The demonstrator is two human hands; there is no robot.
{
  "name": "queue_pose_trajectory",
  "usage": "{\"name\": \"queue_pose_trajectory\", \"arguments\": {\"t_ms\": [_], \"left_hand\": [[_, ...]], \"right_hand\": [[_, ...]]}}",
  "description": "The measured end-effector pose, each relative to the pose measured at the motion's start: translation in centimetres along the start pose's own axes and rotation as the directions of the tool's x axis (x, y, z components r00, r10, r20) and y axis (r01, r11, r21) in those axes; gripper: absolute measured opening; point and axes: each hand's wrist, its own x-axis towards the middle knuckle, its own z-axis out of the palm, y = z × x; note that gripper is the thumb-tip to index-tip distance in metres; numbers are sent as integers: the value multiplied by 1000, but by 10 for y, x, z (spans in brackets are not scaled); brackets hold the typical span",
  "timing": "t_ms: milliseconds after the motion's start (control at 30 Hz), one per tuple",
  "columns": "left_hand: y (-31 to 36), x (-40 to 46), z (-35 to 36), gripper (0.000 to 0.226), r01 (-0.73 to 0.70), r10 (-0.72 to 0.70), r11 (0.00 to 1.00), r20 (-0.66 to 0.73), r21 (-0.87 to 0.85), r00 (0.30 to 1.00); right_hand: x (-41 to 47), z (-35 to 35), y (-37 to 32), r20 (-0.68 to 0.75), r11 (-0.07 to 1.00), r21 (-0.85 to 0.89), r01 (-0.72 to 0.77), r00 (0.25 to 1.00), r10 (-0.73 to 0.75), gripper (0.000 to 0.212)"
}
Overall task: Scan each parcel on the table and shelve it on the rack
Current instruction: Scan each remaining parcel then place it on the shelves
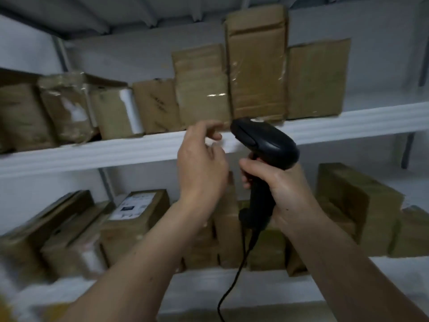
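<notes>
I face a white rack with its upper shelf (92, 154) crossing the middle of the view. Several brown cardboard parcels stand in a row on it; the tallest parcel (256, 66) rises just above the scanner. My right hand (281, 189) grips the handle of a black barcode scanner (267, 145), whose head points up at the shelf edge below that parcel. My left hand (202, 166) is raised beside the scanner with fingers loosely apart and nothing in it, fingertips close to the shelf edge under a shorter parcel (202, 89). The view is blurred.
The lower shelf (209, 287) holds several more brown parcels, one with a white label (137, 205) on top. The scanner's black cable (234, 282) hangs down between my forearms. A bare stretch of the upper shelf lies to the right of the last parcel (318, 80).
</notes>
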Motion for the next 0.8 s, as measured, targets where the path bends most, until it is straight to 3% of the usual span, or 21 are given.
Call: {"name": "queue_pose_trajectory", "arguments": {"t_ms": [133,267,500,800], "left_hand": [[-57,-24,-61,39,210,-210,978,-20,18,978],[-111,-39,-133,35,347,-343,934,-67,82,937],[-208,-59,-276,40,581,-569,808,-132,92,812],[-309,-86,-464,51,697,-694,690,-95,195,714]], "right_hand": [[-6,58,46,181,995,16,-99,979,95,28],[-22,127,83,305,987,22,-158,942,144,24],[-58,259,155,336,958,-52,-283,898,283,11],[-107,437,233,332,914,-122,-387,852,405,10]]}}
